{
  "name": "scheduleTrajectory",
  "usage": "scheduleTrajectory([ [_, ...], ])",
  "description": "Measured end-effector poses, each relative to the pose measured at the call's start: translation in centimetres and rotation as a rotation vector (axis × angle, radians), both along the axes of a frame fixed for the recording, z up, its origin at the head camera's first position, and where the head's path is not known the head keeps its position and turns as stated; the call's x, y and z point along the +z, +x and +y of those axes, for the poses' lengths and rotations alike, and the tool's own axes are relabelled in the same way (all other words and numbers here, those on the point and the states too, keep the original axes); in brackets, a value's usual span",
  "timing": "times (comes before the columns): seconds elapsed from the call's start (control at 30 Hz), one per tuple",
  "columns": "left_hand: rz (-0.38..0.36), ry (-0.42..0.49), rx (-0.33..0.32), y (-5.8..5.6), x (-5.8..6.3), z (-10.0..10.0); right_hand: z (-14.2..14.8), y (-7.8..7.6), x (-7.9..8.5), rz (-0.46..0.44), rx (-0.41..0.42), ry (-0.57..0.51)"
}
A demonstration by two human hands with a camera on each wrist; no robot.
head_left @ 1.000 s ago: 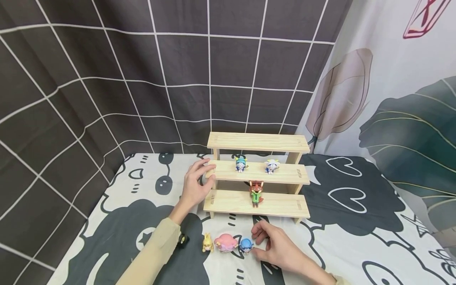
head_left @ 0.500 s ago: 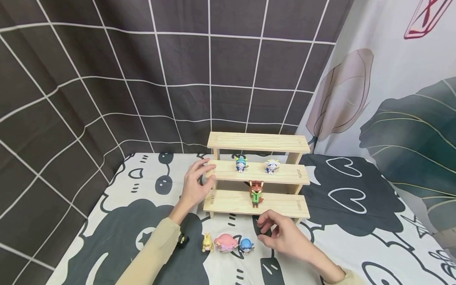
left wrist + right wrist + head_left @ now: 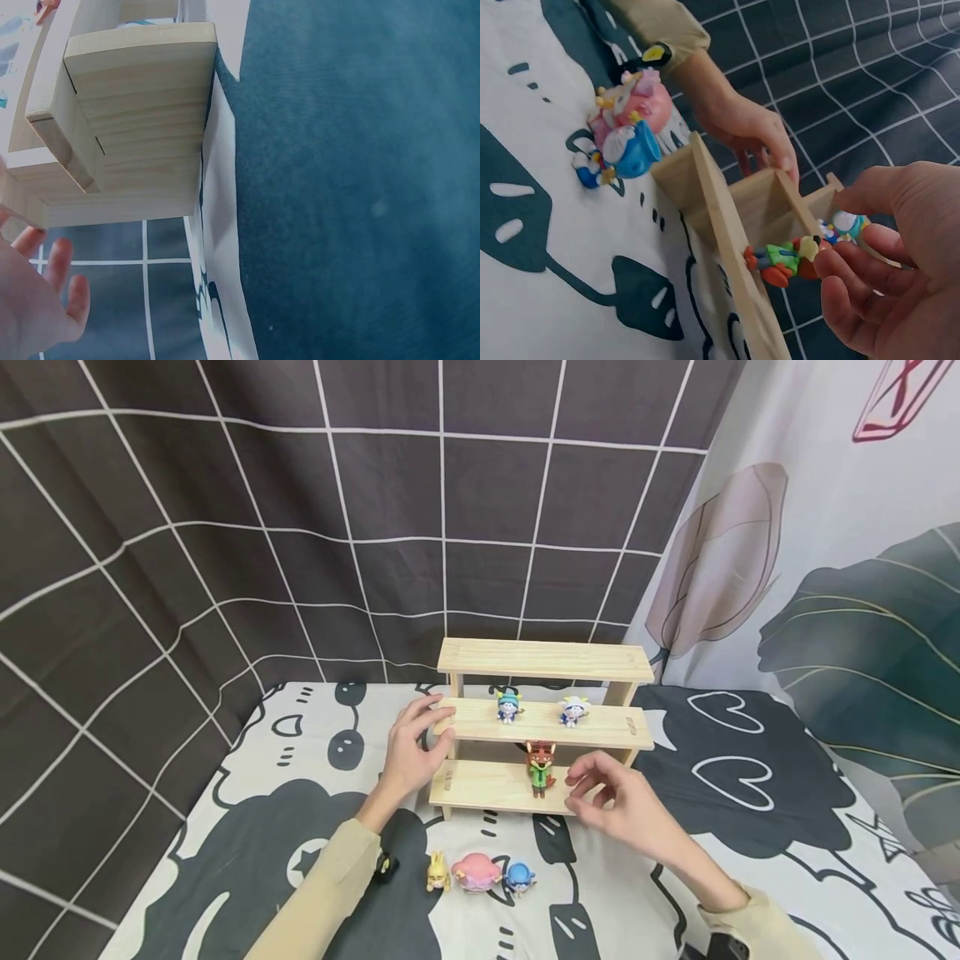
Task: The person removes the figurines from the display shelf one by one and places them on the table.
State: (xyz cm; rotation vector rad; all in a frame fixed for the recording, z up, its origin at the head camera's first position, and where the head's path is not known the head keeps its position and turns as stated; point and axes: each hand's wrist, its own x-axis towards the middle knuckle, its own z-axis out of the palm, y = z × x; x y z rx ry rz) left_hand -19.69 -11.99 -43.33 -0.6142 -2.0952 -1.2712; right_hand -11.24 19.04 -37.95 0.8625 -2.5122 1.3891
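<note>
In the head view a three-tier wooden display shelf (image 3: 495, 787) stands on the patterned cloth. My left hand (image 3: 411, 745) holds the left end of its middle tier; in the left wrist view several fingers hang loose beside the wood. My right hand (image 3: 626, 802) hovers over the right part of the bottom tier, fingers loosely bent and holding nothing. Just left of its fingertips a fox figurine (image 3: 539, 770) in a green shirt stands upright. On the middle tier are a teal-hatted figurine (image 3: 507, 707) and a white-hatted figurine (image 3: 573, 712).
In front of the shelf, a yellow rabbit-eared figurine (image 3: 437, 872), a pink figurine (image 3: 476, 872) and a blue-hatted figurine (image 3: 518, 877) sit in a row on the cloth. A dark small object (image 3: 386, 867) lies partly behind the left sleeve. A gridded dark curtain (image 3: 382, 568) hangs behind.
My right hand has moved from beside the blue-hatted figurine up and to the right, to the bottom tier near the fox figurine. The left hand and the figurines have stayed put.
</note>
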Motion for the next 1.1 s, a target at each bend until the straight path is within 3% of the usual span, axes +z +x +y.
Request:
scheduleTrajectory([
  [0.23, 0.008, 0.0, -0.002, 0.0, 0.1, 0.0, 0.8, -1.4, 1.0, 0.024, -0.033, 0.013],
  [0.7, 0.014, -0.003, -0.01, 0.0, 0.3, 0.0, 1.6, -3.3, 2.7, 0.039, -0.13, -0.063],
  [1.1, 0.007, -0.003, -0.004, 0.0, 0.1, 0.0, 2.1, -4.8, 3.0, 0.124, -0.26, 0.015],
])
